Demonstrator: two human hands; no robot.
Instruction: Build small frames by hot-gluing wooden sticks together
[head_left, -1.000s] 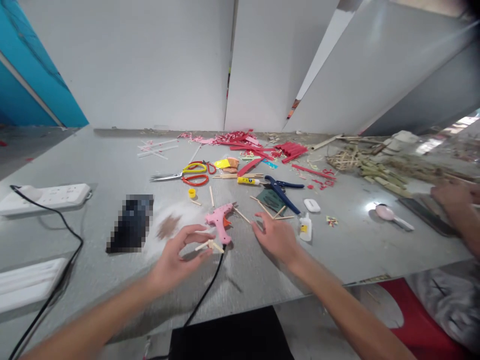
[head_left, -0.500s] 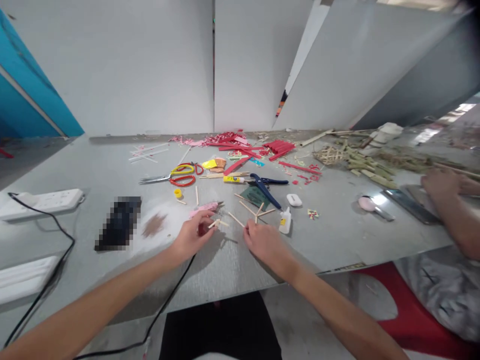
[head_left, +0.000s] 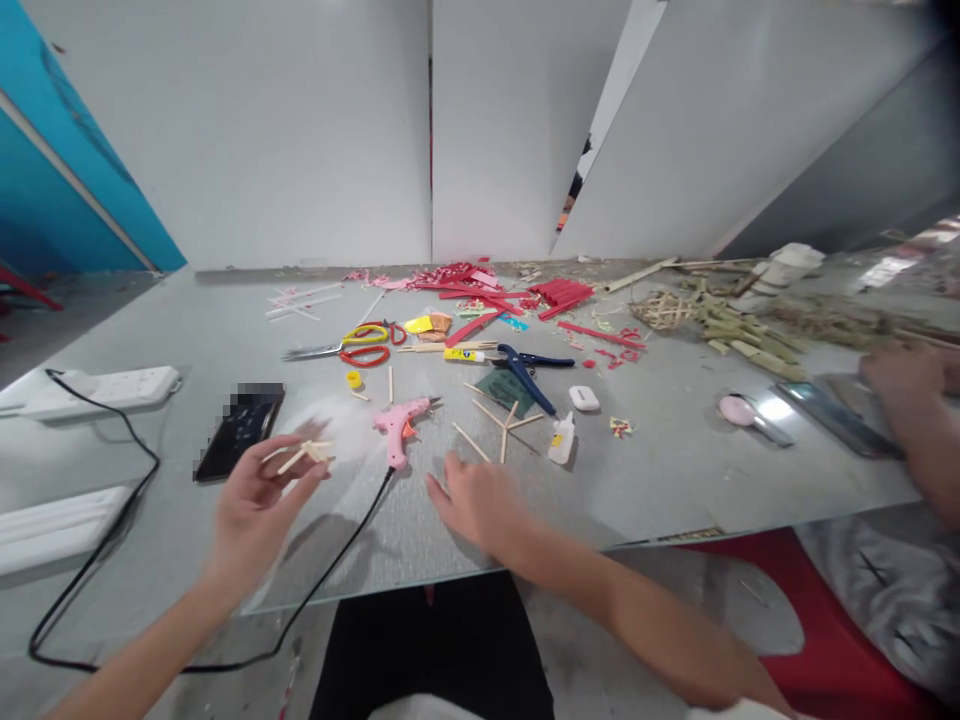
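My left hand (head_left: pixel 259 500) pinches a small joined piece of wooden sticks (head_left: pixel 311 455) between thumb and fingers, raised over the table close to the dark phone (head_left: pixel 244 430). My right hand (head_left: pixel 480 500) is open at the table's front, thumb and forefinger apart and nothing visible in it. Just beyond its fingers lie a loose wooden stick (head_left: pixel 471 442) and a branching figure of sticks (head_left: pixel 505 425). Between my hands a pink glue gun (head_left: pixel 400 425) rests on its side, its black cord (head_left: pixel 367 515) running toward me. A small white glue bottle (head_left: pixel 562 438) is on the right.
Scissors (head_left: pixel 337 350), blue-handled pliers (head_left: pixel 525 375), a yellow glue tube (head_left: pixel 463 355) and red strips (head_left: pixel 559 295) lie farther back. Power strips (head_left: pixel 135 387) are at left. At right are bamboo pieces (head_left: pixel 742 335), a pink-and-silver object (head_left: pixel 754 415) and another person's hand (head_left: pixel 904 375).
My left hand has moved left and nearer with the stick piece, uncovering the glue gun. My right hand has drawn back left and opened away from the loose stick.
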